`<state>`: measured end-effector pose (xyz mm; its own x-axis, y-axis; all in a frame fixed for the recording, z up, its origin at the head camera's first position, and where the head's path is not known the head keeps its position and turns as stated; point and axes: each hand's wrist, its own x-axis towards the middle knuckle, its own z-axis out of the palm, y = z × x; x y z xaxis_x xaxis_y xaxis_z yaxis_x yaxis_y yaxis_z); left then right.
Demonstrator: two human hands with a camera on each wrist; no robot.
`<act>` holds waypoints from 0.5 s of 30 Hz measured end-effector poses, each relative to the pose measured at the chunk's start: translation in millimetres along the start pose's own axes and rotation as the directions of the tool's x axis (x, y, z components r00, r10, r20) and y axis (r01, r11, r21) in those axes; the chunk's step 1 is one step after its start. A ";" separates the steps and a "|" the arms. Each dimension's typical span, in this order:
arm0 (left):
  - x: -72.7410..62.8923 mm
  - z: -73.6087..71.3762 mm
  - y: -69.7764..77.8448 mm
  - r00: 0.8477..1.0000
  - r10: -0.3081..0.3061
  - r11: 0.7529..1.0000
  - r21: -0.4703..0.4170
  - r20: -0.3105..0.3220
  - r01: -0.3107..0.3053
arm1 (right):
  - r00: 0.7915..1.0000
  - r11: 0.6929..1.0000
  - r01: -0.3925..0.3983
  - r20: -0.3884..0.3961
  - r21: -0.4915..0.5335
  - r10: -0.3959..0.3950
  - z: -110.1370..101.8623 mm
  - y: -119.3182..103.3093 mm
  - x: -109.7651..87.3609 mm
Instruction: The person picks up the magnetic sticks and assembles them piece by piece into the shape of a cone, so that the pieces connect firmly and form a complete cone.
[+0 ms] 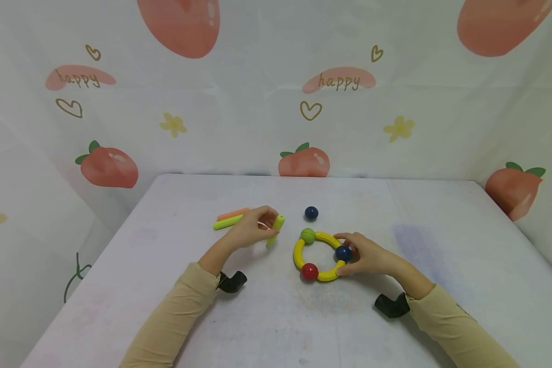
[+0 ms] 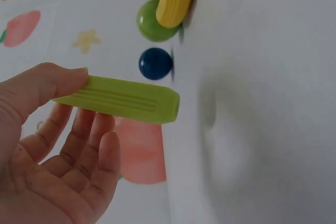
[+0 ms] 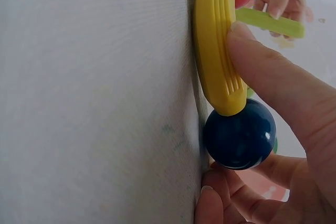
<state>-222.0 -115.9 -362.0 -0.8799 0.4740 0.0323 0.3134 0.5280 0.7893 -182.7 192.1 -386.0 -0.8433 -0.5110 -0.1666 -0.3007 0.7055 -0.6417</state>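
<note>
My left hand [image 1: 252, 228] pinches a lime-green toy rod [image 1: 278, 222], thumb on one side and fingers on the other. The rod stands nearly upright over the table, just left of a toy ring made of yellow curved rods [image 1: 298, 253] and balls. A green ball [image 1: 307, 235], a red ball [image 1: 309, 272] and a dark blue ball [image 1: 343, 253] join the curved rods. On the ring's right side, my right hand [image 1: 368, 254] holds it, with the thumb [image 3: 262, 59] on a yellow rod and the other fingers curled behind the blue ball.
A loose dark blue ball [image 1: 311, 213] sits behind the ring. Another lime-green rod [image 1: 227, 222] and an orange rod [image 1: 233, 213] lie left of my left hand. Black pieces [image 1: 232, 282] stick out at both wrists. A printed cloth [image 1: 257, 128] hangs behind the table.
</note>
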 end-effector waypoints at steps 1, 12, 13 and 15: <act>1.1 1.5 2.5 1.000 -0.002 1.000 -0.006 0.000 0.002 | 1.000 1.000 0.001 0.000 0.000 -0.001 0.0 0.0 0.0; 13.3 14.3 19.3 0.999 0.019 0.999 -0.042 -0.028 -0.020 | 1.000 1.000 -0.002 0.002 0.008 0.002 0.1 0.1 0.1; 14.2 15.3 20.4 0.999 0.025 0.998 -0.051 -0.030 -0.026 | 1.000 1.000 -0.005 0.003 0.008 0.005 0.1 0.1 0.2; 15.9 17.4 22.7 0.999 0.038 0.997 -0.060 -0.036 -0.040 | 1.000 1.000 -0.010 0.003 0.009 0.010 0.2 0.2 0.4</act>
<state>-222.6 -84.2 -354.2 -0.8797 0.4681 0.0838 0.3260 0.4653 0.8230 -183.0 191.9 -386.4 -0.8448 -0.5054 -0.1757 -0.2881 0.7064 -0.6465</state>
